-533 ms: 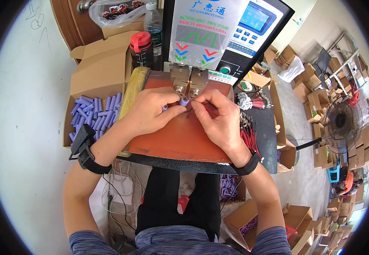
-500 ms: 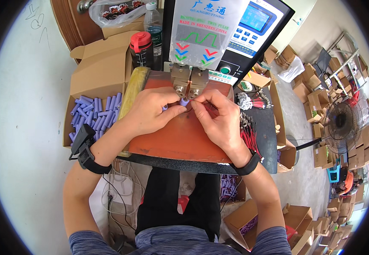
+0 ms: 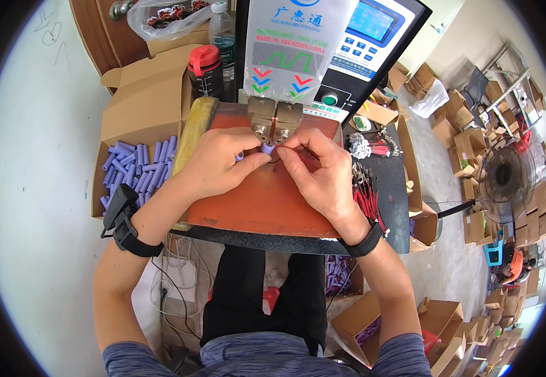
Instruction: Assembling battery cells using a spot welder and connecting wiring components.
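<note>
Under the two metal electrodes of a spot welder [image 3: 275, 119], a purple battery cell [image 3: 268, 149] is gripped in the closed fingers of my left hand [image 3: 216, 164]. The end of another purple cell [image 3: 240, 156] shows beneath the same hand's fingers. Close to the right electrode, my right hand [image 3: 321, 176] pinches a thin wire at the end of the cell. Most of the wire is hidden by the fingers. Both hands are above an orange-red mat [image 3: 248, 217] on the bench.
An open carton [image 3: 141, 103] of loose purple cells stands left, beside a yellow wrapped bar [image 3: 194, 135]. Behind are a red-capped bottle [image 3: 205, 69] and a clear bottle [image 3: 223, 38]. Bundled red and black wire leads [image 3: 367, 198] lie right. A fan [image 3: 507, 179] stands farther off.
The view has shifted slightly, moving the welder and hands a little left in the picture. Both hands keep their hold at the electrodes.
</note>
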The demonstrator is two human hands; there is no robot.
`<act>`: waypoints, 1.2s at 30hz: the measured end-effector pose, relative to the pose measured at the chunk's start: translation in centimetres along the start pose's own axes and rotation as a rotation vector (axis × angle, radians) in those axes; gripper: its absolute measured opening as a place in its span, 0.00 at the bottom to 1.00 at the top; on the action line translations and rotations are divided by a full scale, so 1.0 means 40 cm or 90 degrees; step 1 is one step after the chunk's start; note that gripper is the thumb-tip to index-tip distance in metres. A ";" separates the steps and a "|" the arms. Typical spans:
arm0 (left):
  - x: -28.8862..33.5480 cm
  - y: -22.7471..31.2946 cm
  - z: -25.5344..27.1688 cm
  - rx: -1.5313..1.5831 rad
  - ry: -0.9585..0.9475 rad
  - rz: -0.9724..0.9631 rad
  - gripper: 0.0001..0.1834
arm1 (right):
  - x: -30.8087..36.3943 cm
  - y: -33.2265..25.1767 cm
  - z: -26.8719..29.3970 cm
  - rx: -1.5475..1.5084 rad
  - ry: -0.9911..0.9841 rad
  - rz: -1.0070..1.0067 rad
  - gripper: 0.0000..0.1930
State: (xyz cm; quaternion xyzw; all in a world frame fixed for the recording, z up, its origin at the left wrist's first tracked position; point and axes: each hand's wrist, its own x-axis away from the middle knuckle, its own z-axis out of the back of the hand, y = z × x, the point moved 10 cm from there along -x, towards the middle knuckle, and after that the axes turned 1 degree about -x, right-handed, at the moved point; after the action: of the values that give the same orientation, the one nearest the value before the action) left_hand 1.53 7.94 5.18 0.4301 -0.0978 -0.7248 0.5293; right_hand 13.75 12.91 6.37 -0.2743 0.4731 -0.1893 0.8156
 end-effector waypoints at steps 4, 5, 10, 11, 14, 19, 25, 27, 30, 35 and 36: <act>-0.004 -0.014 -0.012 -0.022 -0.046 0.025 0.07 | 0.001 0.007 0.021 0.013 0.006 -0.001 0.05; -0.005 -0.014 -0.005 -0.033 -0.024 0.000 0.12 | 0.005 0.003 0.032 0.033 0.004 0.022 0.05; 0.023 -0.098 0.026 0.167 0.036 0.110 0.16 | 0.079 0.015 0.137 -0.091 -0.048 -0.152 0.02; 0.028 -0.095 0.035 0.164 0.042 0.122 0.15 | 0.113 0.019 0.176 -0.105 -0.083 -0.230 0.01; 0.012 -0.059 0.031 0.175 0.046 0.103 0.15 | 0.226 0.027 0.329 -0.050 -0.146 -0.321 0.01; 0.015 -0.085 0.034 0.181 0.109 0.131 0.18 | 0.449 0.133 0.464 0.071 -0.326 -0.506 0.03; 0.016 -0.083 0.010 0.171 0.021 0.161 0.18 | 0.410 0.231 0.455 0.292 -0.189 -0.346 0.04; 0.023 -0.090 0.011 0.161 0.019 0.163 0.18 | 0.360 0.266 0.403 0.299 -0.162 -0.365 0.05; 0.015 -0.079 0.004 0.199 0.013 0.146 0.18 | 0.355 0.359 0.373 0.343 -0.192 -0.421 0.08; 0.010 -0.059 -0.002 0.233 0.022 0.126 0.18 | 0.374 0.428 0.381 0.324 -0.270 -0.507 0.11; 0.007 -0.052 -0.002 0.253 0.023 0.116 0.19 | 0.370 0.428 0.382 0.250 -0.266 -0.504 0.11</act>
State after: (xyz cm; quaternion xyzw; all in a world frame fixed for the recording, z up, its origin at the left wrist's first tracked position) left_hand 0.16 8.60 3.74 0.5283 -0.2675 -0.6326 0.4992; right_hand 35.09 21.93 -8.07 -0.3066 0.1142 -0.5116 0.7945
